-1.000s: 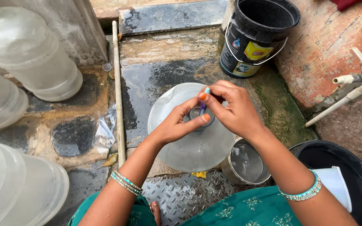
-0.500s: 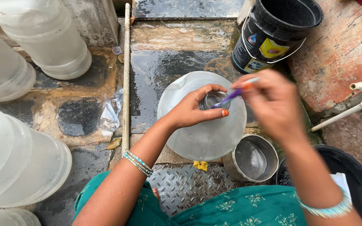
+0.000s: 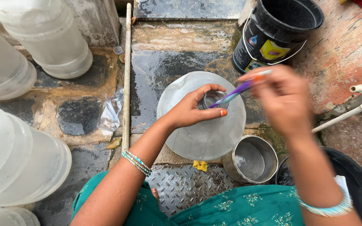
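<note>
the right hand [image 3: 283,98], closed on the brush [image 3: 235,91], has lifted it from deep in the jug [image 3: 202,121] mouth to its rim, while the left hand [image 3: 191,111] still clasps the neck on the wet floor [image 3: 164,62].

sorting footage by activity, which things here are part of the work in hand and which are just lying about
In use:
left hand gripping the neck of the big clear water jug
right hand holding a purple toothbrush at the jug's mouth

Lying about:
black bucket
steel pot
other clear jugs
white pipe
plastic scrap
</note>
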